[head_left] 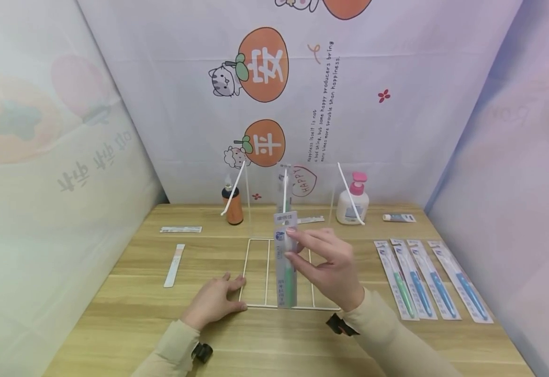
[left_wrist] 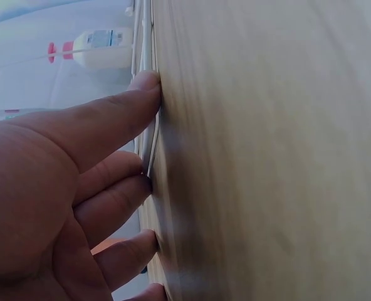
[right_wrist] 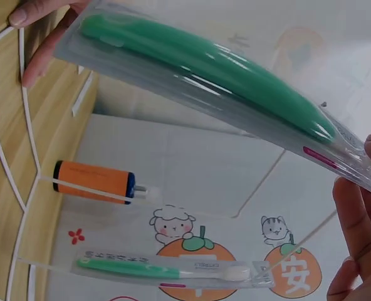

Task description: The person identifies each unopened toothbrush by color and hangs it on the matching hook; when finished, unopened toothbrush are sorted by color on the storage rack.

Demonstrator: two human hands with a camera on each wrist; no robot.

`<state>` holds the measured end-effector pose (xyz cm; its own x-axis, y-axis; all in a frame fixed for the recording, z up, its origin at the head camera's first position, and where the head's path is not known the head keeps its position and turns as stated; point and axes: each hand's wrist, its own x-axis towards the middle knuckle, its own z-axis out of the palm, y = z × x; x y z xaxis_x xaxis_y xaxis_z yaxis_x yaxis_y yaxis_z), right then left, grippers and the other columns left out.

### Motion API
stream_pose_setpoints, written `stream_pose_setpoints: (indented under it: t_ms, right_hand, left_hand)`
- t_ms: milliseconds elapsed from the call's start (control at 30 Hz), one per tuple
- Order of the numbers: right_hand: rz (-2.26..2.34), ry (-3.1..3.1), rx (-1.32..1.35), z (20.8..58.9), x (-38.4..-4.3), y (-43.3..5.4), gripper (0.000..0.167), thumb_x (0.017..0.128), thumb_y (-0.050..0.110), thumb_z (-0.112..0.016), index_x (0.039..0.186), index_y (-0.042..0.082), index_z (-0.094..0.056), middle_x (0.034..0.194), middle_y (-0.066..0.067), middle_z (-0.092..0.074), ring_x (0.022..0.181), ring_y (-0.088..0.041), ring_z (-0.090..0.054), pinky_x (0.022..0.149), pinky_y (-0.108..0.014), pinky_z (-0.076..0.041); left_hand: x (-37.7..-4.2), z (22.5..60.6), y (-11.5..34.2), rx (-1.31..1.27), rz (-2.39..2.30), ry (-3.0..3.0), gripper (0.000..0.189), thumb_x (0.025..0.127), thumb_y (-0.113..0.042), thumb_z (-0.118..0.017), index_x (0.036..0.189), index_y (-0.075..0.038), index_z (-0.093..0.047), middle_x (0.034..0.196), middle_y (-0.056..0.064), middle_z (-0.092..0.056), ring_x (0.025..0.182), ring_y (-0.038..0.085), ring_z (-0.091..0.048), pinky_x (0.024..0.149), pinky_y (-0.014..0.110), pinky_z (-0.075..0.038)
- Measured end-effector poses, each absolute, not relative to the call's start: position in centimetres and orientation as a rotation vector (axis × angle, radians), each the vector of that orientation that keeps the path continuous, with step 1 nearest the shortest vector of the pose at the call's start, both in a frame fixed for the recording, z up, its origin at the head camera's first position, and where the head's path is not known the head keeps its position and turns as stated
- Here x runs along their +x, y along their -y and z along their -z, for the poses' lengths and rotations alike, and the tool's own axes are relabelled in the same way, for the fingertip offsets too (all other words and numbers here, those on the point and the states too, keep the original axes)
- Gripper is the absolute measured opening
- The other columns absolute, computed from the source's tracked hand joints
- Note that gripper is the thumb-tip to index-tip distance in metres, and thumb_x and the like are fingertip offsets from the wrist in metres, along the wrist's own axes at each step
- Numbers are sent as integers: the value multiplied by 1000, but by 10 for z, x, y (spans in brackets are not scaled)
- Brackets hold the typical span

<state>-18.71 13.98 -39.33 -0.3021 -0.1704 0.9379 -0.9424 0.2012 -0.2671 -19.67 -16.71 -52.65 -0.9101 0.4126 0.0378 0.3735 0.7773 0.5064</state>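
Observation:
My right hand pinches a packaged toothbrush near its top, between thumb and fingers. The pack hangs upright above a white wire rack; its green handle fills the top of the right wrist view. Behind it, a second green packaged toothbrush hangs from the rack's middle prong, partly covered in the head view. My left hand rests at the rack's front left corner, thumb and fingertips touching the base wire. In the left wrist view the thumb lies against that wire.
Several packaged toothbrushes lie in a row at the right. Behind the rack stand an orange bottle and a white pump bottle. A small tube lies back right; slim packets lie left. Two bare prongs flank the middle one.

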Motion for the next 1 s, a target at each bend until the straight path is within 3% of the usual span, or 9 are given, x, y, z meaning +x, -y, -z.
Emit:
stream_pose_setpoints:
  t_ms: [233,533,700,1000]
  right_hand:
    - [-1134,1741,1030,402,-195,-136,33,99,25,-82,127,7,-80,109,-9,-82,75,-17,-73,80,-30,-45]
    - [-1087,1828,919,404,-226,-133,46,82,-1,-90,126,6,-79,118,-11,-80,81,-22,-76,83,-36,-54]
    - [-1082,1853,867,404,-250,-132,45,83,-7,-87,126,3,-78,124,-15,-77,84,-26,-77,84,-38,-64]
    - [-1104,1884,791,404,-285,-131,44,87,-9,-84,129,2,-77,125,-15,-76,84,-28,-80,70,-38,-66]
  left_hand:
    - [-195,526,168,636,-813,-2891,65,88,-36,-91,143,-8,-71,150,14,-63,143,52,-52,115,67,-42]
    - [-195,525,169,634,-825,-2891,64,88,-35,-90,143,-7,-71,150,12,-63,143,52,-51,115,67,-43]
    - [-195,525,169,642,-823,-2889,64,89,-35,-90,143,-7,-70,150,11,-64,143,52,-51,114,67,-43]
    - [-197,526,168,656,-816,-2884,65,89,-34,-90,144,-7,-69,150,11,-63,143,51,-52,114,66,-45]
